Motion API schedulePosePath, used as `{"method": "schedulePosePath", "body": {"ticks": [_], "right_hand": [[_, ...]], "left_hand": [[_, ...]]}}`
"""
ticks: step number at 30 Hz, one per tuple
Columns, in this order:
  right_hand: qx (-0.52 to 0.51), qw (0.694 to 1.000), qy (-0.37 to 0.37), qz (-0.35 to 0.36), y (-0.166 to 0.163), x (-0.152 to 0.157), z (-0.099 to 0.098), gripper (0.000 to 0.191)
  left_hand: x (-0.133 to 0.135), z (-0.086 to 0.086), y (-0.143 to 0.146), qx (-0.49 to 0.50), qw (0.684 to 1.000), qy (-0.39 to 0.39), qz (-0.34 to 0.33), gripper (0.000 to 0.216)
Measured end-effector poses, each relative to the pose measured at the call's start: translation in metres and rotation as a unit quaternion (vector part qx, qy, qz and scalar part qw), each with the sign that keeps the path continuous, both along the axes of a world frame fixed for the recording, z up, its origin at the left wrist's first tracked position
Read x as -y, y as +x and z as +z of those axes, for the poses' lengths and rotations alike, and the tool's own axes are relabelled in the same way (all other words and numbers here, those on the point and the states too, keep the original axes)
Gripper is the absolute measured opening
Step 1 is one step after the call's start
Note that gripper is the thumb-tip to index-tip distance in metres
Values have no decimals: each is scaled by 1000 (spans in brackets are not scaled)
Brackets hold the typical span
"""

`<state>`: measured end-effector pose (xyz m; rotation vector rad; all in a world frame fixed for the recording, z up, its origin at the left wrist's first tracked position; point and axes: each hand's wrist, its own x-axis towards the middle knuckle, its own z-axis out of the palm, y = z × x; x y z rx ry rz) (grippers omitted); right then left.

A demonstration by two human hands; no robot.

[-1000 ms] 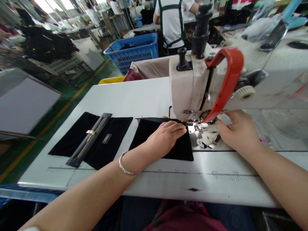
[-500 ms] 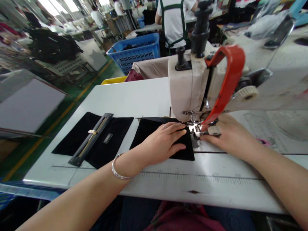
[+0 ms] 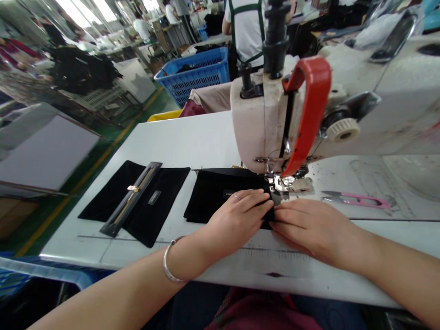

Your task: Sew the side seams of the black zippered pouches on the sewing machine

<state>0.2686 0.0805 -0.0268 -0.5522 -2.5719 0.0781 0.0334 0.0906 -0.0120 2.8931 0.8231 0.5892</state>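
A black fabric piece [image 3: 206, 195] with a small dark label lies under the head of the sewing machine [image 3: 252, 123], its right edge at the metal presser foot [image 3: 280, 183]. Flat on this fabric rests my left hand [image 3: 237, 220], fingers stretched toward the right edge and a bracelet at the wrist. My right hand [image 3: 309, 229] meets that edge just in front of the foot, its fingers pressed together on the fabric; the thumb is mostly hidden. Pink-handled thread snips [image 3: 364, 200] lie on the machine bed beyond my right hand.
Left on the white table [image 3: 185, 137] lies another black piece [image 3: 154, 220] with a zipper strip [image 3: 132, 197]. A red curved lever guard [image 3: 314, 110] juts from the machine. Behind stand a blue basket [image 3: 195, 75] and a person in a white shirt [image 3: 245, 36].
My right hand has come from behind the presser foot to the fabric's near right edge, uncovering the snips. My left hand has slid slightly nearer to me, and a label now shows.
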Motion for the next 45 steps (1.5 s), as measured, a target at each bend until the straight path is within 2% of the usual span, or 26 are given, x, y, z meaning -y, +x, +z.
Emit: {"method": "schedulePosePath", "body": {"ticks": [7,16,20,27,33,37,45], "right_hand": [[5,999,-28,-17,-2,1,3,16],[3,998,-52,-40,-4,-7,3,17],[19,996,-33,-79,-5,-10,4,19],[11,996,-36,-83,-5,-12,6,22],[12,995,-48,-89,5,-11,7,24],[-8,993,-69,-94,10,-11,8,21],[-7,993,-59,-98,8,-12,7,21]], "left_hand": [[-10,0,-1,-75,997,31,-17,30],[-40,-12,-9,-87,994,40,-48,28],[-50,-11,-10,-44,998,20,-34,29],[-39,-8,-5,25,999,21,-25,19],[-40,-8,-6,49,993,52,-89,14],[-43,-7,-6,45,991,45,-115,16],[-39,-11,-6,81,991,61,-83,15]]}}
